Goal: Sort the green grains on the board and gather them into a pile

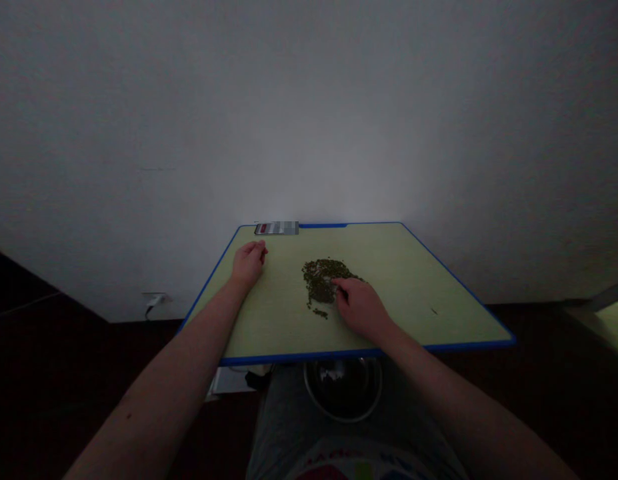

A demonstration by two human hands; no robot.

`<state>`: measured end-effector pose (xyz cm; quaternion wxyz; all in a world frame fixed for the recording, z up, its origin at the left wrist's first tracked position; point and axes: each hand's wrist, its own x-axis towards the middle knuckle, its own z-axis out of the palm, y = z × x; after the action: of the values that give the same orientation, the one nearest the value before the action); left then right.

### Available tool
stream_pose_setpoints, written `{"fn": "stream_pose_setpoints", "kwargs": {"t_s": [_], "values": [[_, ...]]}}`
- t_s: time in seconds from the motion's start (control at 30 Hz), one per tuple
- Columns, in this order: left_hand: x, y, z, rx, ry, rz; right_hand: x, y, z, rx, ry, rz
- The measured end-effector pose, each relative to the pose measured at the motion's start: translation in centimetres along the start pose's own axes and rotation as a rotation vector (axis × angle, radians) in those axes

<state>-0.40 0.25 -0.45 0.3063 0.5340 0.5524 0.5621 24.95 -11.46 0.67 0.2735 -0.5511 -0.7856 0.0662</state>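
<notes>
A pile of small dark green grains, perhaps mung beans [323,279], lies near the middle of a pale green board with a blue edge [413,287]. My right hand [361,308] rests on the board at the pile's right side, its fingertips touching the grains. A small clump of stray grains [319,313] sits just below the pile. My left hand [248,264] lies to the left of the pile, apart from it, with fingers curled and nothing visible in them.
A phone [277,228] lies at the board's far edge. Below the near edge, a metal bowl [343,390] sits on my lap. A white wall stands behind the board, with a plugged-in wall outlet [155,299] low on the left.
</notes>
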Motion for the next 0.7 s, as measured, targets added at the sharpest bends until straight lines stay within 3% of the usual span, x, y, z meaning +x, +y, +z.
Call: {"fn": "stream_pose_setpoints", "kwargs": {"t_s": [0.37, 0.7], "values": [[0.1, -0.1, 0.2, -0.050, -0.013, 0.012, 1.2, -1.1, 0.4, 0.005, -0.051, -0.096], [-0.2, 0.2, 0.4, -0.032, -0.013, 0.007, 1.3, -2.0, -0.4, 0.154, -0.224, -0.340]]}}
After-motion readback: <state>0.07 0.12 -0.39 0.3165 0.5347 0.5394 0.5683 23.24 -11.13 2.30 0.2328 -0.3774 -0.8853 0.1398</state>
